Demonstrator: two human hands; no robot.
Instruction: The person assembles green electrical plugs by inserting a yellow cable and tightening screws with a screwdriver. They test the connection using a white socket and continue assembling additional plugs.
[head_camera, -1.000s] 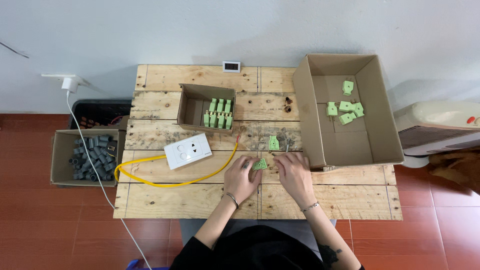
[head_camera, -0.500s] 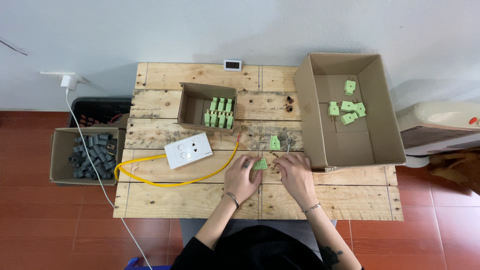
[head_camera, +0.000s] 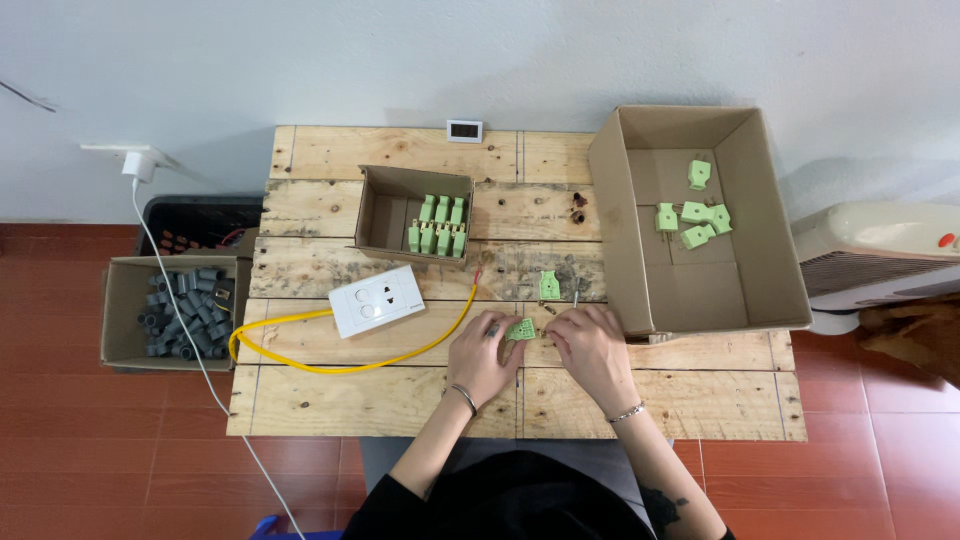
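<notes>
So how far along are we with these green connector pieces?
Done, by the look of it: five green pieces lie loose in the big cardboard box. In hand: the left hand and right hand meet at one green piece on the wooden table; another stands just behind. Left: about eight green pieces lined up in the small box.

Single head view, straight down from well above the wooden pallet table (head_camera: 400, 400), wall at top.

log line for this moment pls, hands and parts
left hand: holds green connector | right hand: at connector, grip unclear | second green connector: on wooden table | large box: loose green parts
</notes>
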